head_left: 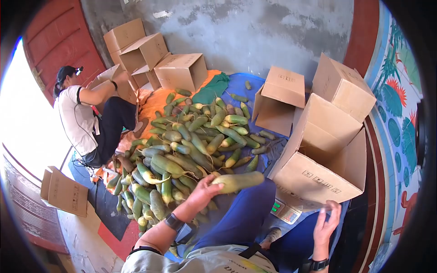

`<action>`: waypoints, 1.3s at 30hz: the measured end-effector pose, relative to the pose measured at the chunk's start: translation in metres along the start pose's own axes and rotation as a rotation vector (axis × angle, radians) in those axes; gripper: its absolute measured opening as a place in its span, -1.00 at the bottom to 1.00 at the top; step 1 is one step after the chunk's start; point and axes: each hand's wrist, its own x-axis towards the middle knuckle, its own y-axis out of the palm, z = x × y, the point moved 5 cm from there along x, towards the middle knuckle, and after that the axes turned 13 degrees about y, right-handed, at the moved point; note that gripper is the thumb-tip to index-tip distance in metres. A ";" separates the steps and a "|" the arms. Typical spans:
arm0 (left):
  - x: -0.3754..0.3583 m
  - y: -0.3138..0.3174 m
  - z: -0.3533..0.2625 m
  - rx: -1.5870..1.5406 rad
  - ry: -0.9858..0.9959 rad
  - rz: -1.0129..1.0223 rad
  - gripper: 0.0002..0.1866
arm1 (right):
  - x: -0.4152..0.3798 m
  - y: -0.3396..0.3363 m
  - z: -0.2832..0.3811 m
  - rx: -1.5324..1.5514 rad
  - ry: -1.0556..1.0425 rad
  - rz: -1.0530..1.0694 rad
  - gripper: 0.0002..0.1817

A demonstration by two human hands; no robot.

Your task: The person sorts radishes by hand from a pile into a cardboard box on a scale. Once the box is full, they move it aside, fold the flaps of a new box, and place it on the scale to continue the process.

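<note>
Nearest us: our pale grey printed shirt (200,261). Left hand (205,193): we grip one long, smooth, pale green radish (240,181) near our navy-blue trousered knee (255,200), beside a heap of green radishes (157,164). Right hand (327,223): we hold nothing, fingers loosely spread, just beside the lower edge of an open brown cardboard box (302,175); contact, we cannot tell. Below that box: one pale scale (290,214), green-lit. Far left: one seated person (73,109), pale shirt.
</note>
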 end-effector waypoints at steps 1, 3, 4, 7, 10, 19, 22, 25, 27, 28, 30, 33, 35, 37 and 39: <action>-0.004 0.012 0.001 -0.009 -0.002 0.019 -0.36 | -0.004 0.003 0.014 0.029 -0.065 0.054 -0.69; -0.011 0.038 0.007 -0.037 -0.057 0.186 -0.37 | -0.009 0.010 0.047 0.015 -0.192 0.197 -0.51; -0.018 0.056 0.003 -0.024 -0.095 0.224 -0.39 | -0.012 0.013 0.064 -0.031 -0.251 0.285 -0.42; -0.027 0.089 0.025 -0.146 -0.189 0.484 -0.46 | -0.026 0.029 0.077 -0.142 -0.348 0.497 -0.19; -0.037 0.107 0.034 -0.191 -0.283 0.533 -0.45 | -0.040 0.028 0.069 -0.057 -0.288 0.443 -0.34; -0.011 0.073 0.045 0.085 -0.089 0.414 -0.67 | 0.019 -0.050 0.044 0.086 0.023 -0.117 -0.51; 0.000 0.028 0.065 0.274 -0.036 0.257 -0.73 | 0.054 -0.073 0.026 -0.013 0.057 -0.331 -0.61; -0.001 -0.014 0.083 0.368 -0.121 0.118 -0.75 | 0.083 -0.074 0.007 -0.184 0.094 -0.355 -0.62; -0.004 -0.041 0.102 0.428 -0.170 0.074 -0.75 | 0.098 -0.066 -0.013 -0.209 0.096 -0.287 -0.62; -0.007 -0.054 0.111 0.492 -0.214 0.041 -0.74 | 0.104 -0.060 -0.022 -0.233 0.100 -0.230 -0.62; -0.013 -0.075 0.129 0.534 -0.214 0.024 -0.74 | 0.112 -0.054 -0.029 -0.234 0.109 -0.194 -0.63; -0.019 -0.097 0.146 0.644 -0.183 0.008 -0.75 | 0.120 -0.044 -0.036 -0.335 0.162 -0.117 -0.69; -0.023 -0.104 0.147 0.786 -0.195 -0.009 -0.72 | 0.120 -0.037 -0.041 -0.338 0.208 -0.058 -0.76; -0.024 -0.109 0.152 0.790 -0.190 -0.014 -0.72 | 0.119 -0.037 -0.046 -0.314 0.172 -0.052 -0.79; -0.025 -0.115 0.159 0.796 -0.186 -0.017 -0.71 | 0.118 -0.035 -0.043 -0.289 0.139 -0.045 -0.81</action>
